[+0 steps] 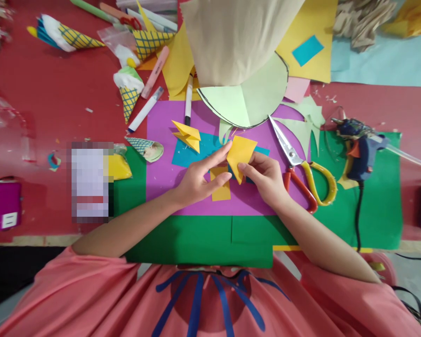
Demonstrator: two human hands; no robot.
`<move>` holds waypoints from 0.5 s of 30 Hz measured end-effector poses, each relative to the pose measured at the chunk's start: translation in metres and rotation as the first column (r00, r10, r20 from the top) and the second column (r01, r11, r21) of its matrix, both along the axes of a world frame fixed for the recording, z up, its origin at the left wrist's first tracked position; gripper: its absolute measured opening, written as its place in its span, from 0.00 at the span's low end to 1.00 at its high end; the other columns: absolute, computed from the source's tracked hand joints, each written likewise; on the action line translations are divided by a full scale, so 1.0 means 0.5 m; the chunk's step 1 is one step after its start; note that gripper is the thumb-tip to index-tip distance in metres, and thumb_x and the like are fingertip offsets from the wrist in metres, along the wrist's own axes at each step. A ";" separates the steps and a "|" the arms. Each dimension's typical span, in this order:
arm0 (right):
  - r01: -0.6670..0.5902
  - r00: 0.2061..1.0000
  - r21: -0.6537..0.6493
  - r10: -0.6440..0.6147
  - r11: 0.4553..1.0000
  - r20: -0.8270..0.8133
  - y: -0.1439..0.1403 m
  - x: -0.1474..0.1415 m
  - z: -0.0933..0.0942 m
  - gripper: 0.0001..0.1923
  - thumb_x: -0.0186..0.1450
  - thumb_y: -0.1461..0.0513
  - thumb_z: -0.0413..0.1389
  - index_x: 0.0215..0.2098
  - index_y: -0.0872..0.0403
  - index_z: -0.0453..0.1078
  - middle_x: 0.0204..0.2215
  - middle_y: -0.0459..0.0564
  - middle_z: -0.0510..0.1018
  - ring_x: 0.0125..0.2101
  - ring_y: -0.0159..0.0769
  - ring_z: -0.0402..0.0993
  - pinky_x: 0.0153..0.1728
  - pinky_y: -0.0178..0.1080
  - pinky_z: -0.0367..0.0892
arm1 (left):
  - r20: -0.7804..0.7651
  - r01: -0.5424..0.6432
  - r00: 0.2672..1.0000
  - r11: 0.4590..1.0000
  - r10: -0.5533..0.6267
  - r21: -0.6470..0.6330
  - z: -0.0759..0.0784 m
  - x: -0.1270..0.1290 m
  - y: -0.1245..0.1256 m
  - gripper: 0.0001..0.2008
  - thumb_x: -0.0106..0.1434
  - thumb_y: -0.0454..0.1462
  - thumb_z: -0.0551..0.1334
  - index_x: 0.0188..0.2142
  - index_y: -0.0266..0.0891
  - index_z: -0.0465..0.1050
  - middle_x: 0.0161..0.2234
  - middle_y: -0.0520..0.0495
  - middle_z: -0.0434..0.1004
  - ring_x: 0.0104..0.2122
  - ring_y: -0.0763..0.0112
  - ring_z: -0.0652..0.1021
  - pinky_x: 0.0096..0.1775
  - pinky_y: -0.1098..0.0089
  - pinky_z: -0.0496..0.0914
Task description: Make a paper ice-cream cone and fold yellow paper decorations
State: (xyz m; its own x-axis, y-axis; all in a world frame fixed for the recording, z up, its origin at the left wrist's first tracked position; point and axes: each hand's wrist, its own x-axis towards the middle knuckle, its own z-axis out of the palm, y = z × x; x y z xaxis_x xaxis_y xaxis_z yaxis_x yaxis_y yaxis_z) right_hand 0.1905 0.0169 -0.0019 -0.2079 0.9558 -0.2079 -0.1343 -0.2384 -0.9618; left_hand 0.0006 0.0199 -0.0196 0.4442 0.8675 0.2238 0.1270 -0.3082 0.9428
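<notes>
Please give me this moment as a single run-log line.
left hand: pinching yellow paper piece | right hand: pinching same piece | below: purple sheet | right: scissors, glue gun

Bright, even light fills the scene, probably from overhead, since shadows stay soft and short, pooling faintly under the hands (231, 175) on the purple paper (161, 154). Colours are strong and saturated. The middle is sharp; the wide lens bends and stretches the edges, so the tabletop (38, 103) curves at the left. A pale glare smears the far left. A pixelated block (89, 181) hides one thing.
</notes>
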 end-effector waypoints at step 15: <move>0.008 1.000 -0.020 -0.008 1.000 -0.030 0.000 0.004 -0.009 0.08 0.61 0.57 0.61 0.31 0.54 0.71 0.23 0.43 0.73 0.21 0.27 0.66 0.22 0.33 0.62 | -0.059 0.107 0.993 0.989 -0.102 0.099 -0.006 -0.007 0.005 0.36 0.66 0.42 0.61 0.69 0.49 0.46 0.68 0.50 0.52 0.65 0.60 0.64 0.64 0.63 0.63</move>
